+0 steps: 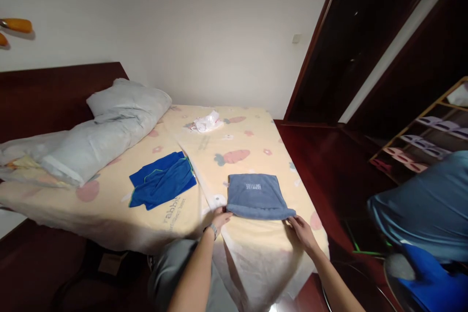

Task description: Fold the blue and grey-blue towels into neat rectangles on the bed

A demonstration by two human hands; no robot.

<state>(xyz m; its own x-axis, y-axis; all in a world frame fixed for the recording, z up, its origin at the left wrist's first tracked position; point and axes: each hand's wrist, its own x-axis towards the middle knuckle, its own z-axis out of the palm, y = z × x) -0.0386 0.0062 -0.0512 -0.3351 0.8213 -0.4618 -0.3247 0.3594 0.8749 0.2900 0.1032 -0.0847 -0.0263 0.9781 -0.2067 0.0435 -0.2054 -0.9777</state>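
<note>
Folded grey-blue towel (258, 196) is laid flat on the near half of the bed (256, 253), with embroidered lettering showing near its far edge. Its near fold is pinched at both corners: the left hand (220, 217) is closed lightly on the left corner, fingers curled over the cloth, and the right hand (302, 230) is pressed on the right corner with fingers nearly flat, the tips tucked at the edge. Held so, the fold is kept straight and the layers are kept from sliding, as far as can be judged. A watch or band is worn on the left wrist.

Beside the towel, to the left, a bright blue garment (163, 179) is spread loosely on the carrot-print sheet. Farther back, a crumpled white plastic bag (206, 122) is seen near the wall. A pale pillow (124, 107) and bundled bedding are heaped against the dark wooden headboard (54, 92). At the right, a shoe rack (427, 136) with slippers stands on the dark floor, and blue fabric lies in the near right corner.
</note>
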